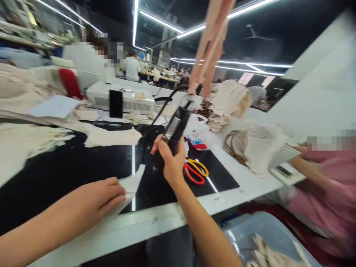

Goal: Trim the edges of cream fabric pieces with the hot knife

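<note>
My right hand (pixel 172 161) is wrapped around a black corded hand tool (pixel 178 126) with a metal plate on its side. The tool stands tilted over the black mat (pixel 91 170), and its lower end is hidden in shadow against the mat. Pink fabric strips (pixel 210 48) hang from above and are tied to its top. Nearer the table edge, my left hand (pixel 104 196) pinches a small pale fabric piece (pixel 133 181), whose pointed end sticks out toward the tool. Scissors with red and yellow handles (pixel 196 171) lie just right of my right hand.
Cream fabric pieces (pixel 111 136) lie left on the mat. Behind are a phone (pixel 116 104) and a white vented box (pixel 133 100). Fabric stacks (pixel 228 96) stand at right. A co-worker in pink (pixel 330 185) sits there, beside a clear tub (pixel 258 226) holding fabric.
</note>
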`<state>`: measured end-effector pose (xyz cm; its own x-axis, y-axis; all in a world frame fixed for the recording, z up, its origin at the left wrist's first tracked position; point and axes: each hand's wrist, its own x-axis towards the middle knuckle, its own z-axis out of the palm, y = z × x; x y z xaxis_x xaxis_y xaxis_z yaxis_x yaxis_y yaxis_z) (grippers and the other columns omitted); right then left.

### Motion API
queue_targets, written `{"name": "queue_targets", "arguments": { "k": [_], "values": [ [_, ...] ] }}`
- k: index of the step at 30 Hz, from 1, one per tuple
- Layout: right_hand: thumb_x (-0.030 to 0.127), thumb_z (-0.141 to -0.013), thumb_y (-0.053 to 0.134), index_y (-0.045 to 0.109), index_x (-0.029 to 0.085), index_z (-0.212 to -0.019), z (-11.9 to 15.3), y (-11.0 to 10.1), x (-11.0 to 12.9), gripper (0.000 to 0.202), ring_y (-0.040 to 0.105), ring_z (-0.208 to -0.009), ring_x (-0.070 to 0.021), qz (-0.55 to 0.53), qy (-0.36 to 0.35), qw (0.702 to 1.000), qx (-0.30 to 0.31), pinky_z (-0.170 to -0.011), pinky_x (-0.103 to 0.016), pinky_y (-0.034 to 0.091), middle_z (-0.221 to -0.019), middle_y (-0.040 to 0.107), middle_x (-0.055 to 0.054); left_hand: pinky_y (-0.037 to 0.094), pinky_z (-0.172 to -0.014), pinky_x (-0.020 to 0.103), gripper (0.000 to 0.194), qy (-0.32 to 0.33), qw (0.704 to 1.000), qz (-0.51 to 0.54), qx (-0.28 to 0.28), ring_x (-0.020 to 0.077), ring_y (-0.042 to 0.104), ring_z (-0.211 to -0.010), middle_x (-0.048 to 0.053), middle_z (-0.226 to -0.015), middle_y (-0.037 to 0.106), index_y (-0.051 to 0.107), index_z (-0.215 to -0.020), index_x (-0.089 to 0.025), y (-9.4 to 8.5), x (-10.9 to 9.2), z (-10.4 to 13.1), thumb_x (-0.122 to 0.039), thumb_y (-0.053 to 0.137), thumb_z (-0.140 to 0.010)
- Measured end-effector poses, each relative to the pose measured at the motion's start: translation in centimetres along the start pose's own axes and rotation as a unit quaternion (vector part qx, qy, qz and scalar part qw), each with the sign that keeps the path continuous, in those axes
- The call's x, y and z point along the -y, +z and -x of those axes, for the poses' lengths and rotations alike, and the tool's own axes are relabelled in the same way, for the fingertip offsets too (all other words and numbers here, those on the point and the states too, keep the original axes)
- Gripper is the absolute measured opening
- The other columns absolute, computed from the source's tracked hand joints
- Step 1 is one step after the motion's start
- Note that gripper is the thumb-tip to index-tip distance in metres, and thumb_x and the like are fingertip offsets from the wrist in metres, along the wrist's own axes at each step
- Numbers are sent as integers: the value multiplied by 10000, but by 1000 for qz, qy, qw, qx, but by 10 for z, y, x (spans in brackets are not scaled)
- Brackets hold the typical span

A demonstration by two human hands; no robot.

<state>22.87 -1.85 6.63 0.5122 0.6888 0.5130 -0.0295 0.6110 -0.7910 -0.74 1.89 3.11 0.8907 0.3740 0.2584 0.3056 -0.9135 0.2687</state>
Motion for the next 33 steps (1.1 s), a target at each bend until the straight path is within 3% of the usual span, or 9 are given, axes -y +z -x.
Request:
{"name": "queue_targets", "arguments": {
  "k": [2,6,8,14,19,23,27,30,33],
  "values": [
    [378,-841,804,602,221,-951,0,-1,-3,278,606,-593,-90,-2,-13,1000,2,-590,-235,550,-799,674,58,494,-648,230,299,-50,996,-4,72,141,692,-701,-12,-878,690,717,-906,-231,-12,-3,-4,-290,488,-1089],
    [338,-865,785,606,230,-959,2,0,-1,230,621,-601,-95,-26,-24,999,8,-589,-240,547,-817,685,54,510,-822,284,126,-53,997,-20,56,195,681,-947,27,-1008,687,693,-1019,-195,-22,-3,-25,-226,577,-1056],
    [339,-860,788,605,234,-954,3,1,2,231,618,-593,-96,-28,-24,999,8,-579,-242,545,-816,683,54,515,-944,327,90,-35,998,17,45,218,655,-1082,45,-1119,692,660,-1113,-194,-21,0,-35,-208,638,-1026],
    [349,-875,776,617,242,-948,4,5,0,206,622,-603,-98,-22,-18,999,20,-603,-252,546,-820,674,55,474,-1127,415,342,-41,983,157,91,283,557,-1365,93,-1405,611,598,-1224,-218,-5,14,-58,-221,780,-934],
    [358,-873,786,619,247,-962,5,11,-4,219,636,-628,-107,-46,-8,998,29,-602,-255,558,-830,673,54,373,-1232,498,389,-38,971,192,134,325,337,-1561,70,-1396,628,599,-1183,-256,3,20,-60,-259,845,-881],
    [358,-867,790,608,245,-953,5,16,-6,230,624,-618,-101,-62,-10,997,33,-604,-255,566,-820,663,58,266,-1277,582,347,-66,966,184,167,340,265,-1592,75,-1413,628,605,-1146,-246,1,19,-60,-296,837,-893],
    [356,-859,790,606,243,-966,5,21,-9,241,620,-624,-101,-68,3,997,41,-623,-263,576,-827,664,55,162,-1291,629,317,-70,967,165,182,338,356,-1533,75,-1393,624,611,-1128,-226,-4,15,-62,-306,823,-906],
    [352,-857,791,605,245,-972,5,22,-11,244,614,-627,-102,-70,6,996,46,-626,-265,572,-827,661,55,141,-1294,621,304,-64,969,152,182,301,490,-1417,62,-1365,622,618,-1109,-217,-6,12,-65,-289,827,-899],
    [349,-856,793,601,246,-967,5,23,-13,244,612,-624,-100,-66,4,997,48,-628,-264,564,-826,659,57,128,-1289,631,304,-70,968,146,191,285,529,-1369,48,-1335,624,614,-1100,-222,-8,11,-67,-297,827,-897]
  ]
}}
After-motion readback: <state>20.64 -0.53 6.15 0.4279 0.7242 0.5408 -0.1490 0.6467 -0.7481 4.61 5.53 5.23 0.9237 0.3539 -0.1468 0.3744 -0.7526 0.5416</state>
